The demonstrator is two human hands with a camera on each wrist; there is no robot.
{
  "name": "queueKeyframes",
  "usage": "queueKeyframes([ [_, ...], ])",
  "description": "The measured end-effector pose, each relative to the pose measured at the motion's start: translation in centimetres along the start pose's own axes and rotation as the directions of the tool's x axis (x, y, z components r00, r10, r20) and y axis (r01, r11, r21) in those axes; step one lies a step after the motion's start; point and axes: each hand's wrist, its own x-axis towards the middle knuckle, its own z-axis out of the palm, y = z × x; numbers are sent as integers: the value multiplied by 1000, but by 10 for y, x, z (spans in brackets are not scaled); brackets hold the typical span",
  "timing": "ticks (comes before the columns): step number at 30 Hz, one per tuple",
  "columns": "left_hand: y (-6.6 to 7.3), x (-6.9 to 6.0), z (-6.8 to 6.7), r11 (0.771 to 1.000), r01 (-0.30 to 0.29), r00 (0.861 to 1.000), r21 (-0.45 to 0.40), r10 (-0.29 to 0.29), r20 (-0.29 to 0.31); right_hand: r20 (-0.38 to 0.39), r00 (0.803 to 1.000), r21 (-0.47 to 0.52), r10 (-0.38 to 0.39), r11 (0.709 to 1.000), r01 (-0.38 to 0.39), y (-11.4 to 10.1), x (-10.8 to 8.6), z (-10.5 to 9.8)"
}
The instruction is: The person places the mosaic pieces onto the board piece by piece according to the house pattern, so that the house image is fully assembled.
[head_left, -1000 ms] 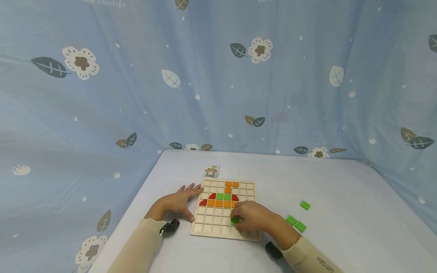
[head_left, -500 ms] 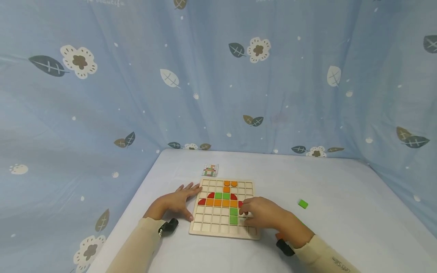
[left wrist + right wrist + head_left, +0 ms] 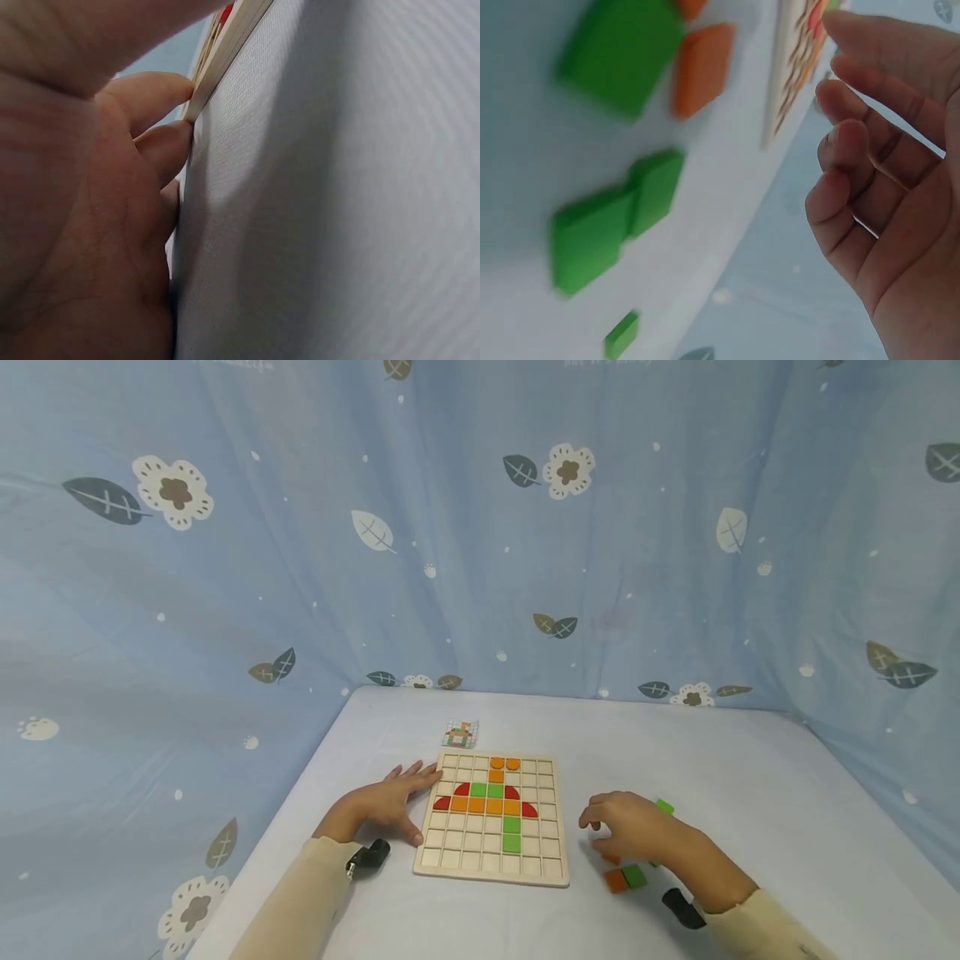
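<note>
A wooden grid board (image 3: 465, 841) lies on the table, bearing orange, green and red tiles. Two green squares (image 3: 512, 834) stand in a column below the orange row. At the board's left edge my left hand (image 3: 382, 806) rests with spread fingers; its fingertips (image 3: 180, 90) touch the wooden rim in the left wrist view. My right hand (image 3: 637, 827) hovers right of the board, fingers loosely bent and holding nothing. Loose tiles lie beneath and around it, among them an orange tile (image 3: 617, 882) and a green tile (image 3: 634, 876). Some are partly hidden by the hand and forearm.
A small pattern card (image 3: 460, 733) lies behind the board. Another green tile (image 3: 665, 807) shows beyond the right hand. In the right wrist view several green tiles (image 3: 592, 240) lie scattered on the white cloth. A blue patterned curtain (image 3: 480, 527) closes off the back.
My right hand has let go of a green tile on the board and moved right, over the loose tiles. Two green squares now show where it was. The left hand has stayed put.
</note>
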Motion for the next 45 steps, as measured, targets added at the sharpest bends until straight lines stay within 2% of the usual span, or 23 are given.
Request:
queueKeyframes([
  [10,0,-1,0,1000,-11,1000,3,11,1,38,996,85,-77,994,73,22,-31,4],
  [14,-1,-1,1,1000,-17,1000,13,17,-1,51,993,87,-107,991,102,27,-39,5],
  [25,2,-1,-2,1000,-10,1000,9,10,5,99,994,84,-40,996,32,32,-52,12],
  [34,0,0,0,1000,0,1000,7,0,-2,92,994,117,-65,992,54,37,-54,18],
  [45,-1,-1,0,1000,-20,1000,9,20,0,109,992,122,-58,991,44,32,-44,15],
])
